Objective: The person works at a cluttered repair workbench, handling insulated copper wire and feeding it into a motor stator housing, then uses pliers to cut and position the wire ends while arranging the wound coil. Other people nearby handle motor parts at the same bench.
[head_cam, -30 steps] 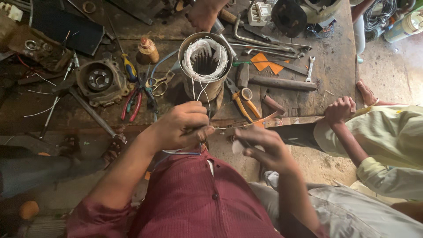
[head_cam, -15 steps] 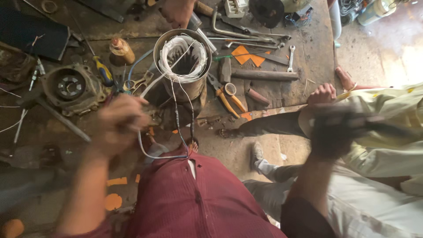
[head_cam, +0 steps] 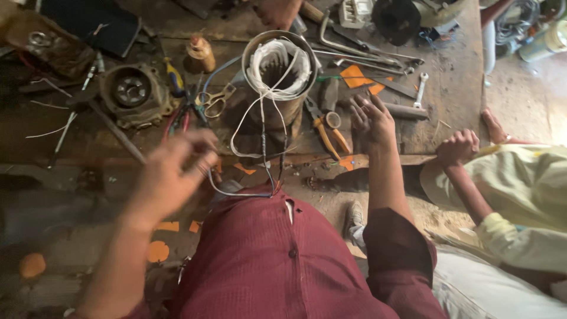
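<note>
The motor can (head_cam: 277, 77) stands upright on the wooden bench (head_cam: 449, 118), open mouth toward the camera, its long axis running straight up from the boards. White winding wire (head_cam: 273, 62) is packed inside the rim, and thin lead wires (head_cam: 260, 147) trail from it down toward the person's red shirt (head_cam: 283, 260).

The left hand (head_cam: 171, 174) is blurred, fingers curled near the lower loop of those leads; whether it grips them cannot be told. The right hand (head_cam: 369, 121) hovers spread open just right of the can, holding nothing, above the yellow-handled pliers (head_cam: 328, 133) and a roll of tape (head_cam: 333, 120).

Left of the can lie scissors (head_cam: 215, 100), a small brown bottle (head_cam: 201, 53) with no readable label, and a round motor end cover (head_cam: 131, 94). Orange paper scraps (head_cam: 357, 77) and a spanner (head_cam: 420, 88) lie to the right. Another person's fist (head_cam: 458, 146), in a pale yellow sleeve, rests at the bench edge.
</note>
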Motion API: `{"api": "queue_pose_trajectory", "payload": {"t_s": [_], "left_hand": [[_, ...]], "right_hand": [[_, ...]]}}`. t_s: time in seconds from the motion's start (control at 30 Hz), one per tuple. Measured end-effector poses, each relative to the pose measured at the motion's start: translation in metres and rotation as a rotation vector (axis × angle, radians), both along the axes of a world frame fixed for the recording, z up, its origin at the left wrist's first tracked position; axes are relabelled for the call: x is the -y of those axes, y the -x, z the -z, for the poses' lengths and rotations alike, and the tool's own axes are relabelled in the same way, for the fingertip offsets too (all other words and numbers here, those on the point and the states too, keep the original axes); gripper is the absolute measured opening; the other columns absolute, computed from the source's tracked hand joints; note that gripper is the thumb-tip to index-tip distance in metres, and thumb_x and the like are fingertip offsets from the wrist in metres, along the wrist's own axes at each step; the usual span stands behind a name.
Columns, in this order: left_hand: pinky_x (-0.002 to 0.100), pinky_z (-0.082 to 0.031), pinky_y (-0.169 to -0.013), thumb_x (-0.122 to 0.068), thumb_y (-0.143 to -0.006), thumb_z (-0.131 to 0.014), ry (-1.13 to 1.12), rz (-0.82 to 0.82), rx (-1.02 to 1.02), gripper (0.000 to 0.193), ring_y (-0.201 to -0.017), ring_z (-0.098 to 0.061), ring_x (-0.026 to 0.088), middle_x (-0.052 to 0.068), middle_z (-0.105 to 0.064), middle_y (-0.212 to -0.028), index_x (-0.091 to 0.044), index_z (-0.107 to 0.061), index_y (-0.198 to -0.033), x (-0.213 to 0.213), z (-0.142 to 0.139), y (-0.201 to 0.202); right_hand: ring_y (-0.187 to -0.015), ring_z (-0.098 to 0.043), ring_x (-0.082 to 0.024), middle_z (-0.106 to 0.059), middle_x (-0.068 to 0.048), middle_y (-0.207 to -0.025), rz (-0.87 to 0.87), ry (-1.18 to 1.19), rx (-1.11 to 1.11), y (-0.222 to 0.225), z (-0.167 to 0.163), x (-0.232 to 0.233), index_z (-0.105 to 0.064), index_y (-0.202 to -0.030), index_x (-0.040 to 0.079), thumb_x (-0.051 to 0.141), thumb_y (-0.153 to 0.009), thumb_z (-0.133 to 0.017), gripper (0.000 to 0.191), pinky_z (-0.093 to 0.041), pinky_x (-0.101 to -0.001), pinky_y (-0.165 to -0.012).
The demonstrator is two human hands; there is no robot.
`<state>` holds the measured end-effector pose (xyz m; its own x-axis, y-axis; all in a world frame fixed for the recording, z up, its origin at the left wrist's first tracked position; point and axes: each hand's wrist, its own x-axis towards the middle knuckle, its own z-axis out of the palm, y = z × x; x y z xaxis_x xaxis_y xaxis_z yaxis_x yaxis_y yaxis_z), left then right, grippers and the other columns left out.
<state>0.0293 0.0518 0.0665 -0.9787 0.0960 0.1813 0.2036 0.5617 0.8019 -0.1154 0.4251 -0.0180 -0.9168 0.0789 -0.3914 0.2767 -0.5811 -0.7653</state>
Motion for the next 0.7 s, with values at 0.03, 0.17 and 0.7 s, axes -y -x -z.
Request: {"api": "queue_pose_trajectory", "payload": {"t_s": [0.03,0.17,0.7], "left_hand": [[0.038,-0.055,-0.093,-0.022,-0.094,-0.073,0.069,0.056,0.015,0.024,-0.108,-0.070,0.025,0.008,-0.072,-0.115,-0.008,-0.072,-0.115,0.000,0.006,-0.004],[0.036,-0.057,-0.090,-0.031,-0.095,-0.069,-0.045,0.164,0.239,0.027,-0.103,-0.072,0.022,0.007,-0.074,-0.112,-0.011,-0.073,-0.112,-0.024,0.038,-0.020],[0.033,-0.057,-0.078,-0.035,-0.095,-0.070,-0.321,0.396,0.535,0.034,-0.089,-0.066,0.010,0.004,-0.075,-0.095,-0.004,-0.070,-0.110,-0.051,0.072,-0.007]], "right_hand": [[-0.116,-0.069,-0.033,-0.064,-0.020,-0.136,0.036,0.042,-0.008,0.000,-0.001,0.002,-0.039,-0.152,0.003,0.003,-0.093,-0.067,0.066,-0.056,-0.0390,-0.097],[-0.118,-0.066,-0.028,-0.058,-0.017,-0.141,-0.052,-0.192,-0.040,-0.031,0.007,0.001,-0.045,-0.148,0.004,0.010,-0.097,-0.063,0.054,-0.055,-0.0402,-0.099],[-0.114,-0.062,-0.031,-0.065,-0.015,-0.123,-0.516,-1.457,-1.179,-0.166,-0.065,0.079,-0.073,-0.111,0.019,0.016,-0.076,-0.070,0.036,-0.053,-0.0416,-0.095]]}}
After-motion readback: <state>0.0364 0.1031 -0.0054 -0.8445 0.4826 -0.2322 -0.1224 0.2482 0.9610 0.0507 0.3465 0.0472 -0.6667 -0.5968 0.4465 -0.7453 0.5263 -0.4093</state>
